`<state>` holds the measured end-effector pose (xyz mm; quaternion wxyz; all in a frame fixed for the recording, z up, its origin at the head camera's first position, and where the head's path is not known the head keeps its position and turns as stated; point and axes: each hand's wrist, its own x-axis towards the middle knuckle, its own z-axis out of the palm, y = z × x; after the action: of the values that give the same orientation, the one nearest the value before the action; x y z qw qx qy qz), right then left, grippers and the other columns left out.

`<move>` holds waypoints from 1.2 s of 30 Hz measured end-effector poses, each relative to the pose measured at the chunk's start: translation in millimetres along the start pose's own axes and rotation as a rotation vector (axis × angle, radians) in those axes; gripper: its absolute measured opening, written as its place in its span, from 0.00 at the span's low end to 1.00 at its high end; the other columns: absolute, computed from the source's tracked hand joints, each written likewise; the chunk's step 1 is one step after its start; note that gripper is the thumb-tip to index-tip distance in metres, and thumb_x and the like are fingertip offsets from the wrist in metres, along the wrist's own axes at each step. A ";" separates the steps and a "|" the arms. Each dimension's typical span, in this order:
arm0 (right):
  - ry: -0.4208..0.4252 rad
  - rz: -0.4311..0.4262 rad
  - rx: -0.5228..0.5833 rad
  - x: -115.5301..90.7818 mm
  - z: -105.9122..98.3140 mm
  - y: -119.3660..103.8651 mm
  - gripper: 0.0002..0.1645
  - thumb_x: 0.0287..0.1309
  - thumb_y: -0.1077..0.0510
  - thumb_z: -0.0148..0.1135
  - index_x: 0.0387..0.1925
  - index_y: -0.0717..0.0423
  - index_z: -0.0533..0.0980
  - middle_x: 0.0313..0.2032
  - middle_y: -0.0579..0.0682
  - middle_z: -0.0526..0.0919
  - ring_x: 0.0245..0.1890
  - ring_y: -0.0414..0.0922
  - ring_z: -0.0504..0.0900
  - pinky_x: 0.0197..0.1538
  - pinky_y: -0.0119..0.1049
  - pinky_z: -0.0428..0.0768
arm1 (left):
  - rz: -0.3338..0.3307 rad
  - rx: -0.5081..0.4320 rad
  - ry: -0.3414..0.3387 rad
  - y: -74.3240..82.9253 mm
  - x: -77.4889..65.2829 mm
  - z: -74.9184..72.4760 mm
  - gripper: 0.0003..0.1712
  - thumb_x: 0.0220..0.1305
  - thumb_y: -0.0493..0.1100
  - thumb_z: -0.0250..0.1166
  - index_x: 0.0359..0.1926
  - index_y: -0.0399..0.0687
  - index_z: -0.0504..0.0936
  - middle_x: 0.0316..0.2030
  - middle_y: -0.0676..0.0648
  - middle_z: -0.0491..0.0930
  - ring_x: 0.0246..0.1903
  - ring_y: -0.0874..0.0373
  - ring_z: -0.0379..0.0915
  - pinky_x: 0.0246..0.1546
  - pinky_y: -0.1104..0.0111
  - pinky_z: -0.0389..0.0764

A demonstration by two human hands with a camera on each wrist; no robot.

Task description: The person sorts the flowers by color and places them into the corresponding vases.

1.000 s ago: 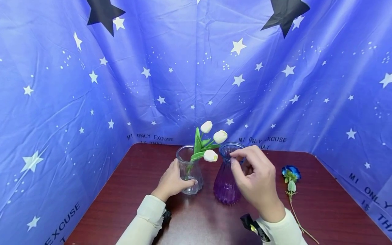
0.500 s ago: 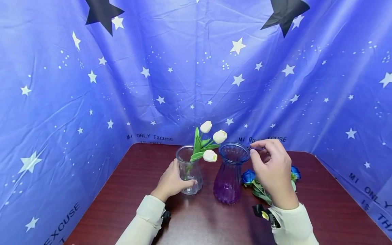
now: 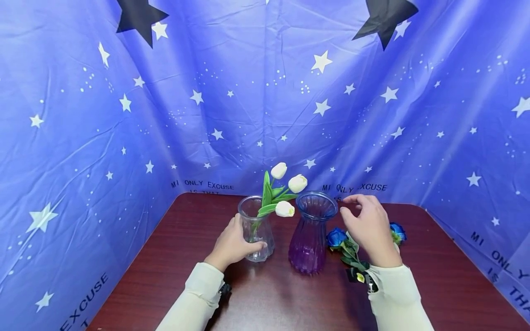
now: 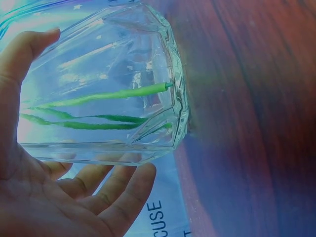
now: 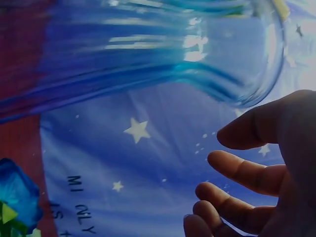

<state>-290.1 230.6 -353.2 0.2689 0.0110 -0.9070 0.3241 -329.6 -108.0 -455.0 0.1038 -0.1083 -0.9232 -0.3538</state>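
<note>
My left hand (image 3: pixel 236 246) holds a clear glass vase (image 4: pixel 113 54) around its side, the thumb on one side and the fingers on the other. White tulips (image 3: pixel 285 209) lean out of its mouth, and their green stems (image 4: pixel 113 94) show through the glass down to the base. Close on the right stands a ribbed vase (image 3: pixel 308 239), blue at the rim and purple below. Just right of that rim hovers my right hand (image 3: pixel 370 227), fingers loosely bent and nothing between them; the right wrist view shows a gap between thumb and fingertips.
Two blue roses lie right of the purple vase, one rose (image 3: pixel 337 237) left of my right wrist and the other rose (image 3: pixel 398 233) partly behind the hand. The red-brown table (image 3: pixel 265 303) ends at a blue starry curtain (image 3: pixel 265 92) on the far side.
My right hand has moved right, from the purple vase's mouth to beside it, uncovering its rim and the nearer blue rose. My left hand stays on the clear vase.
</note>
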 end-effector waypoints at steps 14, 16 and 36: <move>-0.234 0.054 -0.109 10.2 16.3 28.5 0.33 0.65 0.46 0.65 0.63 0.62 0.74 0.61 0.69 0.75 0.61 0.68 0.71 0.59 0.67 0.71 | -0.006 0.008 -0.004 0.6 0.5 -0.3 0.58 0.43 0.69 0.80 0.68 0.47 0.65 0.53 0.45 0.76 0.53 0.49 0.77 0.55 0.51 0.81; -0.257 0.058 -0.127 10.8 19.9 31.8 0.35 0.63 0.45 0.67 0.64 0.62 0.73 0.62 0.70 0.75 0.63 0.70 0.70 0.60 0.69 0.70 | -0.004 0.005 -0.003 0.9 0.5 -0.3 0.58 0.43 0.69 0.80 0.68 0.47 0.65 0.53 0.45 0.76 0.53 0.50 0.77 0.55 0.51 0.81; -0.475 0.039 -0.156 7.4 43.3 51.9 0.51 0.45 0.45 0.82 0.65 0.67 0.72 0.60 0.71 0.75 0.60 0.68 0.75 0.59 0.65 0.76 | 0.006 -0.003 0.002 -0.5 0.2 0.8 0.57 0.43 0.70 0.80 0.67 0.48 0.65 0.52 0.46 0.75 0.52 0.51 0.77 0.54 0.52 0.81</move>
<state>-327.4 247.0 -407.7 0.0418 0.0488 -0.9670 0.2467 -329.9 -107.8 -455.8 0.1057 -0.1110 -0.9222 -0.3550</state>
